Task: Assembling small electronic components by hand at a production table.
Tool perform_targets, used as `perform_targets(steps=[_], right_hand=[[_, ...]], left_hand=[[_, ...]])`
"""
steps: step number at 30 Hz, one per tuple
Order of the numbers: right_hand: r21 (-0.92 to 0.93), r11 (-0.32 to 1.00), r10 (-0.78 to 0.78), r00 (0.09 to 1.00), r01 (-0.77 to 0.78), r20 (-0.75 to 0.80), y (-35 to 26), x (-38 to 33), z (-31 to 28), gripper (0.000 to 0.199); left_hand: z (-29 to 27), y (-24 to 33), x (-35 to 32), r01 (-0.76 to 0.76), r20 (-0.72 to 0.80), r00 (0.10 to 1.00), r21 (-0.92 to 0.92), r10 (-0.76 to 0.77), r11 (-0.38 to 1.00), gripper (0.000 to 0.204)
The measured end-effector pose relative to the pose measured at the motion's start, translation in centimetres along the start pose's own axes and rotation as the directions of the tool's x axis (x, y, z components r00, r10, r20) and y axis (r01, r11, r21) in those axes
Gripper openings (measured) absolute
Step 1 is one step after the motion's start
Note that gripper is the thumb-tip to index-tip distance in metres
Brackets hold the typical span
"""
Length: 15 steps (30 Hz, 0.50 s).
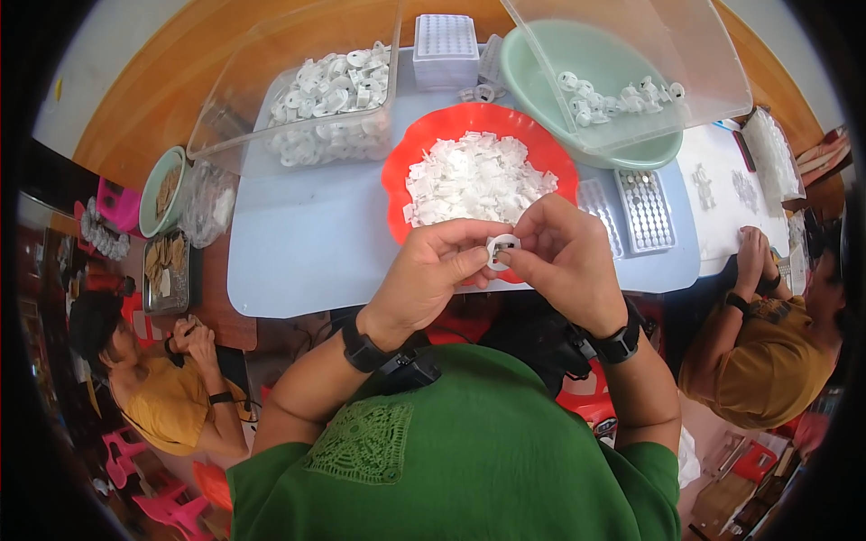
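Between my two hands, at the near rim of a red scalloped bowl (397, 221), is a small round white plastic part (502, 242) with a dark slot in its middle. My left hand (431, 275) is closed, pinching its left side between thumb and fingers. The thumb and forefinger of my right hand (573, 266) press together at its right side; anything smaller between those fingertips is too small to make out. Many flat white plastic pieces (474, 176) fill the bowl just beyond my fingers.
A clear bin (209, 135) of round white parts stands far left. Far right, a green basin (532, 77) sits partly behind a tilted clear lid or bin (663, 45). A white tray (663, 230) of round silvery pieces lies right of the bowl. People sit at left (162, 406) and right (767, 361).
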State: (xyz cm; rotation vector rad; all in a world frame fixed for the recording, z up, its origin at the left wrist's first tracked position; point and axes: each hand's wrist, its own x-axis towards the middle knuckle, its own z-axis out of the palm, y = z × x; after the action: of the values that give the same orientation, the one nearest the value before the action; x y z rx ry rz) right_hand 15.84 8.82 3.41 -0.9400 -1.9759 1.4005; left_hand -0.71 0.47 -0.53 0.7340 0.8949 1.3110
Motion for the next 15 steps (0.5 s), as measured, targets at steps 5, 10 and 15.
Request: perform_targets(steps=[5, 10, 15], right_hand=[[0.117, 0.992, -0.044, 0.999, 0.043, 0.007, -0.1, -1.3, -1.6, 0.011], [0.133, 0.99, -0.03, 0.997, 0.038, -0.067, 0.4, -2.5, -2.9, 0.008], [-0.266, 0.863, -0.461, 0.885, 0.43, -0.067, -0.4, -2.7, -2.1, 0.012]], left_hand=[[-0.2, 0.0, -0.3, -0.002, 0.084, 0.996, -0.126, 0.012, 0.992, 0.034], [0.1, 0.2, -0.2, -0.007, 0.099, 0.995, -0.12, 0.019, 0.993, 0.036], [0.1, -0.1, 0.0, -0.028, 0.121, 0.992, -0.119, 0.043, 0.992, 0.036]])
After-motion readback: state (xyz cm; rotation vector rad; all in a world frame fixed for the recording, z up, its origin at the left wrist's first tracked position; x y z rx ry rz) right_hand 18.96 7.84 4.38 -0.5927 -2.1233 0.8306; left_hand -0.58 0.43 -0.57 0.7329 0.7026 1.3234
